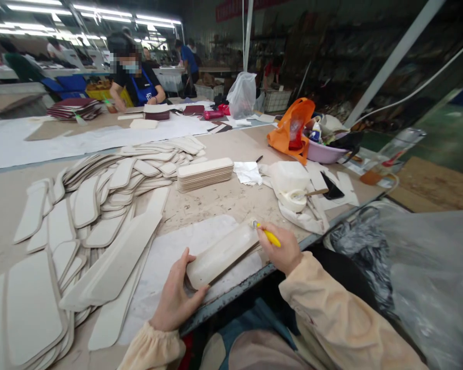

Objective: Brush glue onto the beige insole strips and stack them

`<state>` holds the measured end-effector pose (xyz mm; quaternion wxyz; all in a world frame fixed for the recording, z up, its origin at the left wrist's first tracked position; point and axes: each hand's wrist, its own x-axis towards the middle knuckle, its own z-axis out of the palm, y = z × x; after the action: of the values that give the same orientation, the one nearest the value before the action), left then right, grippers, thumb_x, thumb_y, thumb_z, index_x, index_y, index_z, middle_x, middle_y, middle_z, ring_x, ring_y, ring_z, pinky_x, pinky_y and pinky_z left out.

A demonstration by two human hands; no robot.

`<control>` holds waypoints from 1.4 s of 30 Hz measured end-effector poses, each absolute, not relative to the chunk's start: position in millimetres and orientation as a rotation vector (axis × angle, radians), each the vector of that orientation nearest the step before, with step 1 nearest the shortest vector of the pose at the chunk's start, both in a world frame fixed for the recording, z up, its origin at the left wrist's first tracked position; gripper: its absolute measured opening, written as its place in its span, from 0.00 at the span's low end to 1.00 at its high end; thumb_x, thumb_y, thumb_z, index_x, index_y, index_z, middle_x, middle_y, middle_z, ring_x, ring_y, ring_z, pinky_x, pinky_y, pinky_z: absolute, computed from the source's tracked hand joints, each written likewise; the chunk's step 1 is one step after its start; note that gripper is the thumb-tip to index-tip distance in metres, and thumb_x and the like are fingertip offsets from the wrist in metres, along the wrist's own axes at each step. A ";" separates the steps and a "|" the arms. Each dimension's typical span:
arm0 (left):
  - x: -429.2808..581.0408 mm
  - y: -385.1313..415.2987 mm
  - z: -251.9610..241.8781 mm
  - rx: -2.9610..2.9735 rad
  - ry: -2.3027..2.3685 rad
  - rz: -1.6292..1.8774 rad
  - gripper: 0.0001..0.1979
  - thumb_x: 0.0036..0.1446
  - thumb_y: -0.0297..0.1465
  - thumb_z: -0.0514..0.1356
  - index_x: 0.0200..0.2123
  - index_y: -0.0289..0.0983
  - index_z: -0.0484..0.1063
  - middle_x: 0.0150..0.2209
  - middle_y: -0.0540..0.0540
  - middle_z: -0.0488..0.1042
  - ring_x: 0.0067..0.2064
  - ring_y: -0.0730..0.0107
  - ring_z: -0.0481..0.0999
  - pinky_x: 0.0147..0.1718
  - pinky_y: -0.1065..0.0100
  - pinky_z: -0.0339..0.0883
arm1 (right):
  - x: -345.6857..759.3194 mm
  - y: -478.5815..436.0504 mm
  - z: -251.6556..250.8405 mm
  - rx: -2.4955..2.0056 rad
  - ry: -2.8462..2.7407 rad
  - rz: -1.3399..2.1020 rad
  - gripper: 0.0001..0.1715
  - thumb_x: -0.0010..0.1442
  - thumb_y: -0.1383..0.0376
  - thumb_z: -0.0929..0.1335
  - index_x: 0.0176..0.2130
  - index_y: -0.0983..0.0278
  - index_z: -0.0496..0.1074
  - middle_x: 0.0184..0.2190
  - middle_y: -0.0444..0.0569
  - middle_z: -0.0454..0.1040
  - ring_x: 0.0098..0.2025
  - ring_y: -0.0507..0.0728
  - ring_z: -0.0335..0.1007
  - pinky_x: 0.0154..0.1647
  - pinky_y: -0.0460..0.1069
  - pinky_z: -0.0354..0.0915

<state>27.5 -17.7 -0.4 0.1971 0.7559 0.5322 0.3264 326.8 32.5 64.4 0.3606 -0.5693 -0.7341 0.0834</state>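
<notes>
My left hand [179,293] grips the near-left end of a long off-white panel [224,252] with rounded corners, thumb and fingers on either side of it. The panel lies on a white sheet [200,228] near the table's front edge. My right hand [281,249] is closed round a yellow-handled tool [270,236]. Its small metal-looking head touches or hovers just over the panel's far-right end; its exact kind is too small to make out. Beyond the panel stands a neat stack of similar pale pieces [206,174].
Many loose off-white pieces [116,205] spread over the left side. At right are a white tub [298,198] with a stick in it, a dark phone-like object [332,186], an orange bag [293,126] and a lilac basin [324,153]. A co-worker [137,85] works across the table.
</notes>
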 end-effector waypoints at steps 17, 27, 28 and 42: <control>27.7 -16.4 -2.9 2.139 1.518 0.936 0.44 0.52 0.38 0.63 0.66 0.40 0.43 0.52 0.39 0.67 0.54 0.55 0.70 0.54 0.50 0.65 | 313.7 -1.3 58.3 -1.134 -1.994 0.363 0.07 0.62 0.68 0.63 0.39 0.62 0.70 0.32 0.50 0.77 0.34 0.54 0.73 0.37 0.49 0.67; 27.2 -17.4 -3.3 2.141 1.524 0.940 0.44 0.52 0.38 0.63 0.67 0.40 0.42 0.53 0.40 0.67 0.54 0.55 0.69 0.54 0.50 0.65 | 319.8 -3.5 50.4 -1.215 -2.151 0.029 0.08 0.60 0.70 0.62 0.36 0.64 0.71 0.27 0.50 0.74 0.31 0.55 0.70 0.34 0.49 0.65; 27.5 -17.2 -3.3 2.140 1.526 0.936 0.44 0.52 0.38 0.63 0.67 0.40 0.42 0.53 0.40 0.67 0.54 0.55 0.69 0.54 0.50 0.65 | 311.4 -9.3 49.8 -1.165 -2.193 0.033 0.08 0.60 0.70 0.62 0.35 0.64 0.71 0.25 0.49 0.72 0.30 0.55 0.69 0.32 0.48 0.64; 28.2 -16.7 -2.0 2.143 1.529 0.930 0.44 0.52 0.38 0.63 0.66 0.40 0.43 0.52 0.40 0.68 0.54 0.55 0.70 0.53 0.50 0.65 | 308.2 -22.4 55.6 -1.219 -2.190 0.023 0.08 0.59 0.70 0.62 0.32 0.63 0.70 0.23 0.48 0.71 0.28 0.54 0.68 0.31 0.48 0.63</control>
<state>28.2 -16.7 -2.0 0.1740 0.7559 0.5391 0.3281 308.2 -22.4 55.6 0.3121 -0.4620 -0.8301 0.0089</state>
